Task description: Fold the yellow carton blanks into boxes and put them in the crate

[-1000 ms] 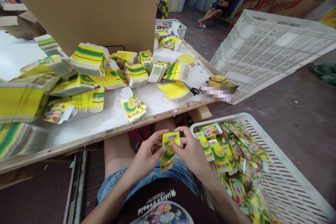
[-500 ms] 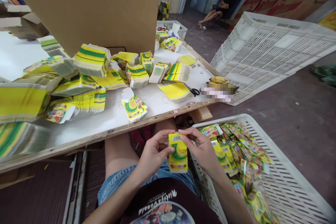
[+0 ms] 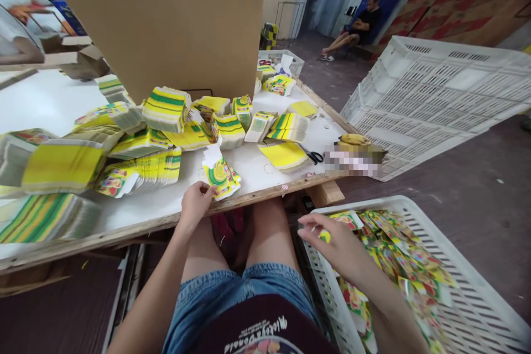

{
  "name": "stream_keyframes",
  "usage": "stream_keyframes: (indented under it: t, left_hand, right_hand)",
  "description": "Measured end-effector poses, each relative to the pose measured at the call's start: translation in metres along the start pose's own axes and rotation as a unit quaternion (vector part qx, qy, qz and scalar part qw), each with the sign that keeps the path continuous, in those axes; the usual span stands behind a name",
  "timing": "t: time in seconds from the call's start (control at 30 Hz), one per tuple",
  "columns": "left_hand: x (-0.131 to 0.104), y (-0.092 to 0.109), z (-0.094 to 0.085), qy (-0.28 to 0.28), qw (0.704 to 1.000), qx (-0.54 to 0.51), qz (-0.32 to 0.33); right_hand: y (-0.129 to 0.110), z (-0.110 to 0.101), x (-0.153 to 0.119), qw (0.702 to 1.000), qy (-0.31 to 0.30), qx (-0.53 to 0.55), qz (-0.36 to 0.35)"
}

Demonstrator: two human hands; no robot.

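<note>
At the table's front edge, my left hand [image 3: 196, 206] has its fingers closed at the lower left corner of a flattened yellow carton [image 3: 223, 178]. This carton lies in a small loose pile with a white flap sticking up. My right hand [image 3: 338, 240] hovers over the near left rim of the white plastic basket [image 3: 464, 257], thumb and fingers apart, with nothing visible held. Inside the basket lie many shiny yellow, green and red packets [image 3: 398, 254] and some yellow boxes, partly covered by my right forearm.
Stacks of flat yellow cartons [image 3: 62, 166] spread over the white table [image 3: 136, 204]. Black scissors [image 3: 316, 157] and bananas [image 3: 354, 140] lie near its right corner. A tall cardboard sheet [image 3: 166, 22] stands behind. White crates [image 3: 431, 94] are stacked at right. A person [image 3: 365, 22] sits far back.
The yellow box held between both hands has left them. My left hand moved forward to the carton pile, and my right hand shifted right over the basket. The view has turned slightly left.
</note>
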State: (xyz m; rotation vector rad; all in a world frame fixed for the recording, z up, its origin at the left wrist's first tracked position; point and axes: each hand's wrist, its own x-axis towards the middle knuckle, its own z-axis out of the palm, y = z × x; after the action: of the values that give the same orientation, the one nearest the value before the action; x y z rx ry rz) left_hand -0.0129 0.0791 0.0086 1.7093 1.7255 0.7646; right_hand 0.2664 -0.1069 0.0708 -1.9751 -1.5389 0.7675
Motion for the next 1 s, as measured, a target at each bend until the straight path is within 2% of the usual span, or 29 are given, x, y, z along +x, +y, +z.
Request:
stream_keyframes:
  t: [0.1,0.17,0.2,0.27,0.37,0.47,0.57,0.63,0.7,0.8,0.9,0.93,1.0]
  left_hand:
    - [-0.023,0.016,-0.01,-0.02,0.998,-0.06,0.029]
    - [-0.05,0.033,-0.012,-0.064,0.991,-0.103,0.057]
    - [-0.065,0.043,-0.012,-0.103,0.983,-0.131,0.074]
    - [-0.092,0.059,-0.008,-0.207,0.941,-0.245,0.108]
    - [-0.119,0.072,0.002,-0.235,0.918,-0.302,0.106]
    - [-0.127,0.072,0.009,-0.261,0.898,-0.345,0.073]
    - [-0.125,0.068,0.015,-0.323,0.832,-0.45,0.027]
    - [-0.124,0.067,0.019,-0.367,0.776,-0.513,-0.003]
    - [-0.123,0.067,0.023,-0.397,0.745,-0.535,-0.023]
    - [-0.125,0.066,0.029,-0.386,0.741,-0.547,-0.048]
    - [-0.128,0.06,0.035,-0.301,0.761,-0.567,-0.089]
    - [-0.129,0.057,0.037,-0.269,0.772,-0.567,-0.1]
    - [-0.13,0.053,0.04,-0.223,0.8,-0.548,-0.101]
  right_hand:
    - [-0.029,0.016,0.011,0.996,0.044,0.045,-0.056]
    - [-0.045,0.026,0.016,0.986,0.092,0.058,-0.126]
    - [-0.051,0.031,0.017,0.979,0.106,0.059,-0.164]
    - [-0.059,0.041,0.018,0.97,0.104,0.061,-0.213]
    - [-0.06,0.052,0.016,0.975,0.086,0.09,-0.186]
    - [-0.055,0.056,0.013,0.975,0.109,0.151,-0.123]
    - [-0.056,0.058,0.011,0.952,0.138,0.256,-0.09]
    - [-0.061,0.059,0.01,0.935,0.122,0.319,-0.091]
    - [-0.066,0.062,0.008,0.926,0.098,0.352,-0.098]
    - [-0.067,0.068,0.005,0.922,0.116,0.356,-0.098]
    - [-0.058,0.078,0.0,0.925,0.208,0.308,-0.078]
    - [-0.053,0.08,0.0,0.929,0.219,0.289,-0.07]
    - [-0.044,0.083,0.0,0.947,0.172,0.268,-0.051]
